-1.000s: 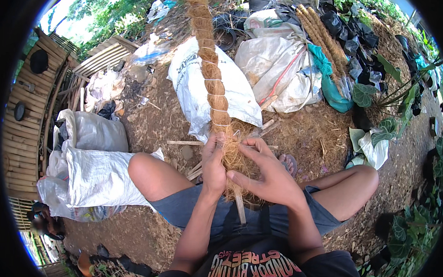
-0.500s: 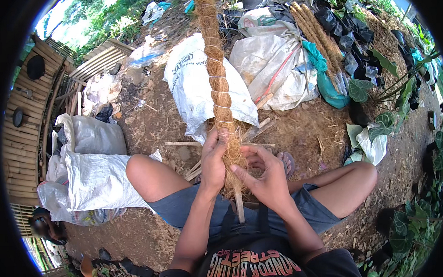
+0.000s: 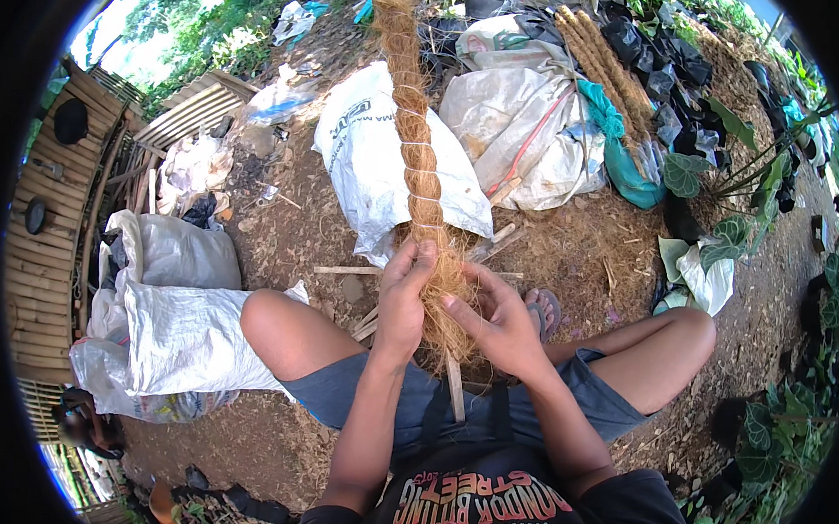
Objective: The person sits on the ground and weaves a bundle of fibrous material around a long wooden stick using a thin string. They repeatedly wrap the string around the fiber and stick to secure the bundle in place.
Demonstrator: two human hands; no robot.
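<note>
Nearest the body, a bare stick end [image 3: 454, 388] is jutting from a tuft of loose fibre [image 3: 448, 320] over the person's dark shorts [image 3: 341, 389]. The right hand [image 3: 505, 334] is cupping the tuft's right side, thumb pressing on it; whether that grip is closing fully I cannot tell. Just beyond, the left hand [image 3: 402, 298] is gripping the fibre-covered pole [image 3: 419, 156], which is stretching away from between the hands, white cord [image 3: 412, 143] circling it. The person seems to be shaping fibre around the stick; the next move is probably calling for a firm left hold while the right is gathering strands snugly. Beyond, a white sack [image 3: 350, 121] is lying under the pole, and farther off, similar fibre poles [image 3: 611, 65] are resting together.
</note>
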